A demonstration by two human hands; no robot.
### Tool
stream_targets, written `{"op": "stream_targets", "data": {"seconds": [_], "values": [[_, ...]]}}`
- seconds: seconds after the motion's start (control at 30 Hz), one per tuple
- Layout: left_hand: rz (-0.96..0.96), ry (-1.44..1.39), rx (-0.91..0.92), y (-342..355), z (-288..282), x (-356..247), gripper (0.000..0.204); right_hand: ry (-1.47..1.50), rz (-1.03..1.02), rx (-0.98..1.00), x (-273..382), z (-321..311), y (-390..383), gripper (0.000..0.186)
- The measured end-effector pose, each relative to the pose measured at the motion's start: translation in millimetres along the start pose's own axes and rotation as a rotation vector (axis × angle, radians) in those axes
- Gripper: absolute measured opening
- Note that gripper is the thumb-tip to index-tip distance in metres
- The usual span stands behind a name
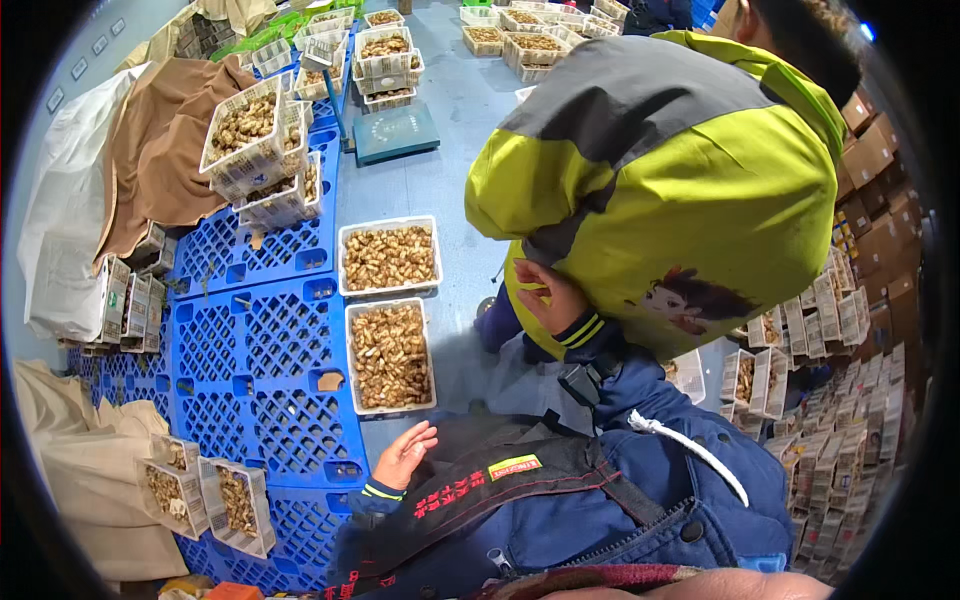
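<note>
My left hand (405, 455) is at the lower middle, loosely open and empty, just below a white crate of knobbly brown-and-cream produce (389, 355). A second such crate (389, 255) lies behind it on the floor, both beside blue plastic pallets. My right hand (548, 300) is raised with its fingers apart and slightly bent, against or very near the yellow-green and grey jacket of a co-worker (680, 180), who bends over on my right; whether it touches cannot be told. The co-worker's hands are hidden.
Blue pallets (230, 410) line the left, carrying stacked crates (243, 135) and brown and cream cloths (150, 150). A teal platform scale (395, 130) stands farther back, with more crates (530, 45) beyond. Crate stacks (840, 440) and cardboard boxes (870, 160) fill the right.
</note>
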State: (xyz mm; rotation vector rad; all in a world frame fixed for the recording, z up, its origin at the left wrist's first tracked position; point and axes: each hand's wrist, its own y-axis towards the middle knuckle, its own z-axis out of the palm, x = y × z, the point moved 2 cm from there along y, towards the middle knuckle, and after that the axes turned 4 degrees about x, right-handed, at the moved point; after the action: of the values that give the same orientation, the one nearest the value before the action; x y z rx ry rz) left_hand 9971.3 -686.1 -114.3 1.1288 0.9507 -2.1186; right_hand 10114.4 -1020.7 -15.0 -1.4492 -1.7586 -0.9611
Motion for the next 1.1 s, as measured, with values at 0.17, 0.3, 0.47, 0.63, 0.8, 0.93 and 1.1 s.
{"op": "stream_targets", "data": {"seconds": [0.17, 0.3, 0.47, 0.63, 0.8, 0.93, 1.1], "values": [[0.044, 0.026, 0.074, 33, -8, -11, 0.05, -0.004, -0.12, -0.038, -28, -3, 19, 0.049], [0.001, -0.022, 0.066, 61, -26, -26, 0.052, -0.14, -0.121, -0.059, -13, -3, 28, 0.046], [0.015, -0.019, 0.086, 100, -50, -56, 0.049, -0.147, -0.049, -0.086, -20, -7, 30, 0.045], [-0.019, 0.027, 0.145, 119, -73, -79, 0.05, -0.341, -0.004, -0.131, -26, -9, 30, 0.042], [0.014, 0.032, 0.133, 138, -94, -91, 0.047, -0.339, 0.087, -0.201, -29, -14, 36, 0.034], [0.019, 0.008, 0.161, 143, -97, -95, 0.048, -0.445, 0.043, -0.187, -30, -22, 36, 0.029], [-0.014, 0.03, 0.118, 144, -101, -97, 0.048, -0.46, 0.187, -0.012, -49, -24, 35, 0.041]]}}
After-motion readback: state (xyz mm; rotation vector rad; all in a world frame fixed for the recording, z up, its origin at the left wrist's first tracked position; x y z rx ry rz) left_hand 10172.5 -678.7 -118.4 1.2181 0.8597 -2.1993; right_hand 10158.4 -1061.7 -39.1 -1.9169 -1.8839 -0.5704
